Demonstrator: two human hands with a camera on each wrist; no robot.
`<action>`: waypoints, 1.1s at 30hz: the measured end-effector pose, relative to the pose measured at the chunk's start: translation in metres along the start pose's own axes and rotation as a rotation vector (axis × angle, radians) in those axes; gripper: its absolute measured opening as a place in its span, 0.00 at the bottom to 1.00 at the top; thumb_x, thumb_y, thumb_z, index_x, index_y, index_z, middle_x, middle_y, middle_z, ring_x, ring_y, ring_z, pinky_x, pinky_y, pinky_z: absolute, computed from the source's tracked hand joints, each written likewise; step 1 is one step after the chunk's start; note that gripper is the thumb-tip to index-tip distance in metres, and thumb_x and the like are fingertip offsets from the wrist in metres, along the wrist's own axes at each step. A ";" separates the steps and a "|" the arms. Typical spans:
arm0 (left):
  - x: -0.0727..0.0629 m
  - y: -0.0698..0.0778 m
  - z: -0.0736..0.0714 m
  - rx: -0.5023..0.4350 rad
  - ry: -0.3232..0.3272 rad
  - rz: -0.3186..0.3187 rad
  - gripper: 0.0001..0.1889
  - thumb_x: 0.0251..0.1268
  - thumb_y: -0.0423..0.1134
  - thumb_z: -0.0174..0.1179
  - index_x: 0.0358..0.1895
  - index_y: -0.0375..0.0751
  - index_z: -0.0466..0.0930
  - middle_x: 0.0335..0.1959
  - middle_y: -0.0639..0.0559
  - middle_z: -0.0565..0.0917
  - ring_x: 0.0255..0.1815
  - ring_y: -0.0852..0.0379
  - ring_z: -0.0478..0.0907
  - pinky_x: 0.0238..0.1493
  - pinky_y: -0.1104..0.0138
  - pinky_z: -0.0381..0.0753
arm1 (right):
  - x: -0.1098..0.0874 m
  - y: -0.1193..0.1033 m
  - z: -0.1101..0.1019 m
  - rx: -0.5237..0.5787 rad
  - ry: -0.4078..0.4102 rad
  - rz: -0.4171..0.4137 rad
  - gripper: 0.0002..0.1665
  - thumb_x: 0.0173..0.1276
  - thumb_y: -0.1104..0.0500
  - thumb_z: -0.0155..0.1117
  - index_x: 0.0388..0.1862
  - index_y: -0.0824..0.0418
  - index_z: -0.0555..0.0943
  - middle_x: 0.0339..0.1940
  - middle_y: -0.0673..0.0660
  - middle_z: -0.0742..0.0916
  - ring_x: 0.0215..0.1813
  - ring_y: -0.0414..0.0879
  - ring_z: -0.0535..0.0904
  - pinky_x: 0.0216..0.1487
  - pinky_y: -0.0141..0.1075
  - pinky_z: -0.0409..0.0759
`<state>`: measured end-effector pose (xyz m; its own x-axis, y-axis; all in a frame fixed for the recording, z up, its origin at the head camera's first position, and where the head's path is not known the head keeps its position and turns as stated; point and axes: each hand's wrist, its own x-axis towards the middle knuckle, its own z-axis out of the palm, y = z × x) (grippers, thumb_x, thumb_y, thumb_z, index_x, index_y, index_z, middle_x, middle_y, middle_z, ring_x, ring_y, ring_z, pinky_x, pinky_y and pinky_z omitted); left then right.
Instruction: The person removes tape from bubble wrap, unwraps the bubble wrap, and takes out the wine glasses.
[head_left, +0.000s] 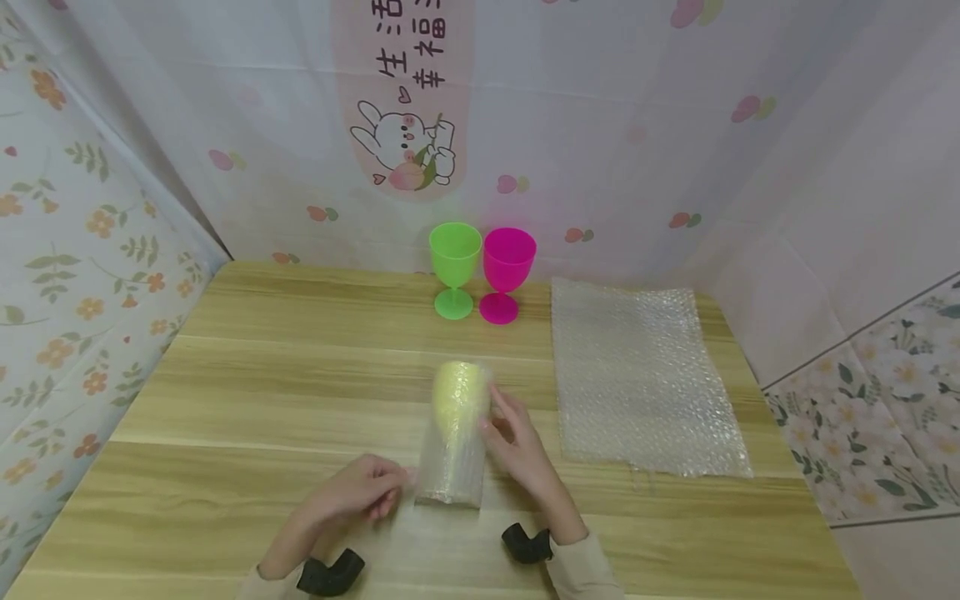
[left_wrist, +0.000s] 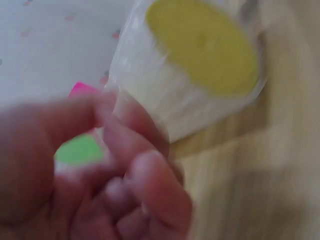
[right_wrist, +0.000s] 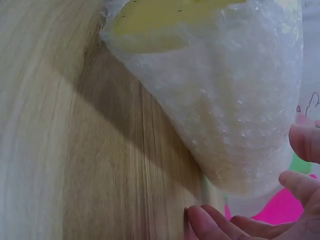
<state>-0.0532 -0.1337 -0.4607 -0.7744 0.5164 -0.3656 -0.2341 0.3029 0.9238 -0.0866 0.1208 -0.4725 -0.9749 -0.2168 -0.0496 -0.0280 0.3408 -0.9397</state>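
Note:
A yellow goblet (head_left: 455, 398), rolled in clear bubble wrap (head_left: 450, 467), lies on its side on the wooden table. Its round yellow base (left_wrist: 202, 47) shows through one end of the roll in the left wrist view. My right hand (head_left: 519, 442) is at the right side of the roll, thumb and fingers spread, fingertips at the wrap's surface. Beside the near left edge is my left hand (head_left: 367, 486), fingers curled and thumb tip against the index finger. I cannot tell whether anything thin is between those fingertips.
A green goblet (head_left: 454, 258) and a pink goblet (head_left: 509, 260) stand upright side by side at the back of the table. Flat on the right side lies another bubble wrap sheet (head_left: 637, 375). Printed curtains (head_left: 600, 150) hang close behind the table.

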 end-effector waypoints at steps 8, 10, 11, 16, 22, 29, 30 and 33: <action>0.050 0.004 -0.017 -0.067 0.221 0.185 0.32 0.71 0.40 0.48 0.73 0.45 0.44 0.66 0.26 0.56 0.60 0.33 0.68 0.52 0.52 0.77 | 0.000 -0.013 0.004 0.051 -0.048 0.019 0.40 0.69 0.54 0.57 0.75 0.53 0.50 0.71 0.67 0.59 0.61 0.65 0.70 0.59 0.51 0.73; 0.062 0.002 -0.015 -0.094 0.178 0.213 0.34 0.72 0.41 0.47 0.74 0.51 0.38 0.68 0.27 0.54 0.63 0.33 0.64 0.56 0.49 0.74 | 0.004 -0.011 0.008 0.079 -0.066 0.023 0.43 0.69 0.52 0.57 0.75 0.52 0.46 0.71 0.66 0.58 0.61 0.64 0.71 0.56 0.47 0.76; 0.067 0.002 -0.014 -0.106 0.166 0.215 0.35 0.72 0.42 0.47 0.74 0.53 0.36 0.70 0.29 0.53 0.65 0.34 0.63 0.58 0.48 0.72 | 0.005 -0.013 0.009 0.091 -0.076 0.029 0.44 0.69 0.51 0.56 0.76 0.52 0.45 0.71 0.66 0.58 0.60 0.64 0.72 0.54 0.45 0.78; 0.079 0.008 -0.005 -0.075 0.182 0.176 0.39 0.68 0.46 0.52 0.75 0.55 0.36 0.67 0.29 0.60 0.61 0.35 0.68 0.55 0.48 0.73 | 0.007 -0.025 0.008 0.109 -0.101 0.063 0.46 0.69 0.53 0.56 0.76 0.55 0.41 0.70 0.70 0.59 0.49 0.57 0.79 0.40 0.39 0.82; 0.078 0.014 0.005 -0.127 0.173 0.122 0.45 0.63 0.43 0.59 0.73 0.54 0.34 0.61 0.25 0.64 0.50 0.39 0.77 0.46 0.52 0.80 | 0.003 -0.028 0.003 0.090 -0.125 0.089 0.48 0.66 0.55 0.60 0.75 0.57 0.42 0.66 0.73 0.61 0.39 0.47 0.78 0.34 0.36 0.80; 0.072 0.019 0.016 -0.055 0.172 0.097 0.46 0.58 0.44 0.64 0.69 0.47 0.36 0.48 0.30 0.69 0.39 0.47 0.80 0.41 0.58 0.80 | -0.005 -0.014 -0.006 0.056 -0.206 0.075 0.50 0.64 0.50 0.62 0.73 0.52 0.42 0.66 0.69 0.63 0.50 0.55 0.78 0.40 0.39 0.81; 0.071 0.019 0.017 -0.043 0.168 0.095 0.46 0.58 0.44 0.64 0.68 0.47 0.36 0.47 0.31 0.70 0.38 0.47 0.81 0.40 0.59 0.80 | -0.007 -0.014 -0.009 0.051 -0.211 0.077 0.49 0.64 0.50 0.63 0.73 0.52 0.43 0.65 0.69 0.64 0.53 0.56 0.76 0.43 0.41 0.81; 0.067 0.020 0.021 -0.033 0.149 0.096 0.45 0.58 0.44 0.63 0.67 0.45 0.37 0.47 0.32 0.71 0.37 0.49 0.81 0.38 0.61 0.80 | -0.012 -0.019 -0.016 -0.005 -0.190 0.083 0.45 0.63 0.50 0.63 0.73 0.56 0.50 0.65 0.66 0.66 0.59 0.59 0.72 0.47 0.45 0.79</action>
<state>-0.0979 -0.0764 -0.4694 -0.8719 0.4166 -0.2573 -0.1727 0.2301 0.9577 -0.0781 0.1314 -0.4482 -0.9147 -0.3563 -0.1905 0.0495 0.3690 -0.9281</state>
